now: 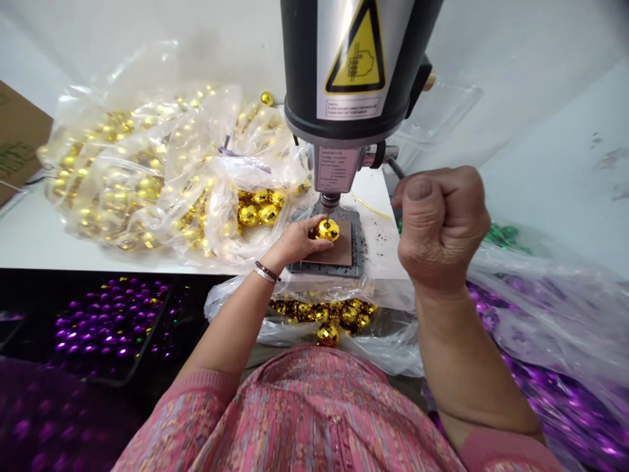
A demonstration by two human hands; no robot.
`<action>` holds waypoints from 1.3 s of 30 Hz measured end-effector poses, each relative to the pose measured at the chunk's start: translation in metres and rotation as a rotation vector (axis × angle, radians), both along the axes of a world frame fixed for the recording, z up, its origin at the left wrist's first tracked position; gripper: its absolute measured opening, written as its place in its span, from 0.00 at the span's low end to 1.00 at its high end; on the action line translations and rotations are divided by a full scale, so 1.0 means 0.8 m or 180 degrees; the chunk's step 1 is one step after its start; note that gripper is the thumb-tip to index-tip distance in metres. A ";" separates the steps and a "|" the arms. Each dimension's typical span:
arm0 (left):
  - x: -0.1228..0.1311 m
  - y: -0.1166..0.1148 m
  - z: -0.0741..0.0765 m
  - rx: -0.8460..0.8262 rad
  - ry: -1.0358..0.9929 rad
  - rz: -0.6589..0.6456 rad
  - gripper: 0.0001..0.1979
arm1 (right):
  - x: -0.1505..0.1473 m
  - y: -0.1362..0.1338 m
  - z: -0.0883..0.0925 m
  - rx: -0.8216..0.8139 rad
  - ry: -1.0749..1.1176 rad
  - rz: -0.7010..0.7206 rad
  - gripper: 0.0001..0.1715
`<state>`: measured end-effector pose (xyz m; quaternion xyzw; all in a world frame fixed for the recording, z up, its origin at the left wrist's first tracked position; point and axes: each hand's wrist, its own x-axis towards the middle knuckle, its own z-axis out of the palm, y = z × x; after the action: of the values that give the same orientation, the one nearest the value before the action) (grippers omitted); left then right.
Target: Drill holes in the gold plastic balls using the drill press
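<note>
My left hand (pixel 301 240) pinches a shiny gold faceted ball (pixel 328 229) between thumb and fingers. The ball rests on a brown board (pixel 340 248) on the grey base (pixel 356 262) of a drill press (pixel 337 160). Right above the ball is the chuck (pixel 329 200), its thin bit reaching down to a dark spot on the ball's top; whether it has entered cannot be made out. My right hand (pixel 439 226) is closed in a fist around the end of the press's lever (pixel 394 166), at the right of the machine. The lever's grip is hidden inside the fist.
Clear plastic bags (pixel 142 177) of gold balls cover the table's left side. Another bag of gold balls (pixel 344 314) lies open at my lap. Purple balls fill a black crate (pixel 105 328) at lower left; purple pieces in plastic (pixel 555 387) lie at right. A cardboard box (pixel 22 137) stands far left.
</note>
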<state>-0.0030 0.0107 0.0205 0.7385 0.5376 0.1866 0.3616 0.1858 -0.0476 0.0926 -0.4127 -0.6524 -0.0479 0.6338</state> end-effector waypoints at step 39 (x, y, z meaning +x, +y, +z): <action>-0.012 -0.024 -0.019 0.0212 -0.0590 -0.0018 0.32 | -0.019 0.071 0.095 -0.0164 0.1265 0.0398 0.20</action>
<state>-0.0124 -0.0086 0.0055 0.7312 0.4933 0.2710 0.3856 0.1710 0.0091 0.1683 -0.3888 -0.5399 0.0905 0.7410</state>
